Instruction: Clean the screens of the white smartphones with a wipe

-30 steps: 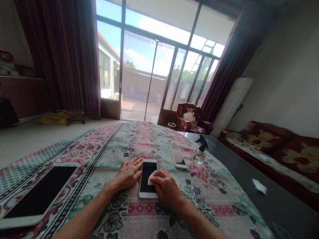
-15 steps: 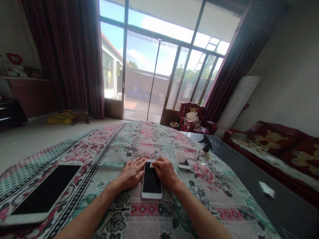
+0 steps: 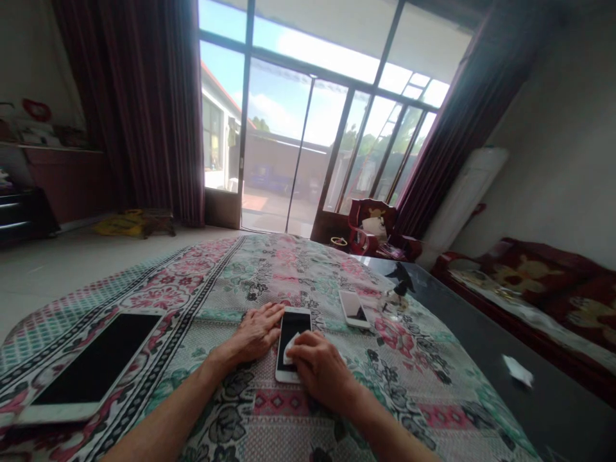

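Observation:
A white smartphone (image 3: 294, 325) with a dark screen lies flat on the patterned tablecloth in front of me. My left hand (image 3: 260, 330) rests along its left edge, fingers stretched out and fingertips touching the upper side. Pinched in my right hand (image 3: 320, 369) is a small white tissue (image 3: 290, 351), pressed on the lower half of the screen. Part of the phone's lower right is hidden by that hand. To the right lies a smaller white phone (image 3: 355, 309). On the left is a large white tablet-like device (image 3: 96, 366) with a black screen.
The floral tablecloth (image 3: 216, 385) covers the rounded table. A small clear object (image 3: 395, 301) stands near its right side. Beyond is a dark glossy tabletop (image 3: 474, 346) with a crumpled white paper (image 3: 518, 371). A wooden sofa (image 3: 553, 282) stands at the right.
My right hand has slid the tissue down from the top of the phone's screen to its lower half. My left hand has stayed at the left edge.

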A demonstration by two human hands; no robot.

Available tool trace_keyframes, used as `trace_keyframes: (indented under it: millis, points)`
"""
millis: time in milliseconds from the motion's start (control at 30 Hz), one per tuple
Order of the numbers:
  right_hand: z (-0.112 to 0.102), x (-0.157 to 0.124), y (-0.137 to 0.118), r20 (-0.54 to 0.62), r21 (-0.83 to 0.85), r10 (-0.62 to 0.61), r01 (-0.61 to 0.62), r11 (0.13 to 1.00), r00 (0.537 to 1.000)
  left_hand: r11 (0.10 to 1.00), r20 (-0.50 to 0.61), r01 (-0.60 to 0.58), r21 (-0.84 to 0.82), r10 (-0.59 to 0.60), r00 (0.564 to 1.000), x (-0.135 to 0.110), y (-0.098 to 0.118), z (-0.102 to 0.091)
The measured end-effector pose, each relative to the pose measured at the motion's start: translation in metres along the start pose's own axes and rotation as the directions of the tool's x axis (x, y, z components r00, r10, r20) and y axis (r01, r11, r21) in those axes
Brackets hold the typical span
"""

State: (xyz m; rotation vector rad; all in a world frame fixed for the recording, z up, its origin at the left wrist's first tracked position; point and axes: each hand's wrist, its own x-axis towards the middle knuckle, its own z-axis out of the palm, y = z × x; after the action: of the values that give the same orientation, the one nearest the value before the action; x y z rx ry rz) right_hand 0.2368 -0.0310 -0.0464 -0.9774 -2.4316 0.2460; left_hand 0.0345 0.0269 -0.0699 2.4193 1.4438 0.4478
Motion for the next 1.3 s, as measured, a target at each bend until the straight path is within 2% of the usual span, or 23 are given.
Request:
trace_keyframes:
  millis: [133,267,367,600,700,867,967,1167,1300]
  points:
    - [0.003,0.034,0.025,-0.066,-0.049,0.064,-0.067,0.997,0.996,1.0,0.012,-0.007,0.005,0.007,1.0,0.0,-0.002,0.001]
    - [0.009,0.053,0.033,-0.087,-0.127,0.127,-0.137,0.982,0.988,1.0,0.023,-0.015,0.015,0.014,1.0,0.001,-0.002,0.001]
    - [0.011,0.047,0.024,-0.075,-0.142,0.101,-0.111,0.984,0.992,1.0,0.025,-0.003,0.021,0.003,1.0,0.001,-0.001,0.0]
    - [0.001,-0.001,-0.015,0.029,-0.061,-0.028,0.03,0.998,0.999,1.0,0.018,0.002,0.016,-0.003,1.0,-0.002,0.003,-0.004]
    - [-0.004,-0.009,-0.012,0.028,-0.024,-0.028,0.028,0.999,0.999,1.0,0.016,-0.001,0.009,0.001,1.0,-0.002,0.003,-0.004]
    - [-0.016,0.001,0.025,-0.048,-0.014,0.061,-0.061,0.998,0.997,1.0,0.003,-0.013,0.002,0.013,1.0,0.0,-0.001,-0.001]
    - [-0.015,0.017,0.038,-0.065,-0.018,0.069,-0.07,0.997,0.996,1.0,-0.012,-0.026,0.002,0.026,1.0,0.001,-0.003,0.002]
    - [0.009,0.049,0.026,-0.06,-0.048,0.022,-0.025,0.999,0.998,1.0,-0.019,-0.023,0.019,0.024,1.0,0.001,-0.005,0.005]
    - [0.006,0.044,0.026,-0.057,-0.04,0.011,-0.013,0.999,0.998,0.999,-0.008,-0.028,0.031,0.029,1.0,0.001,-0.004,0.003]
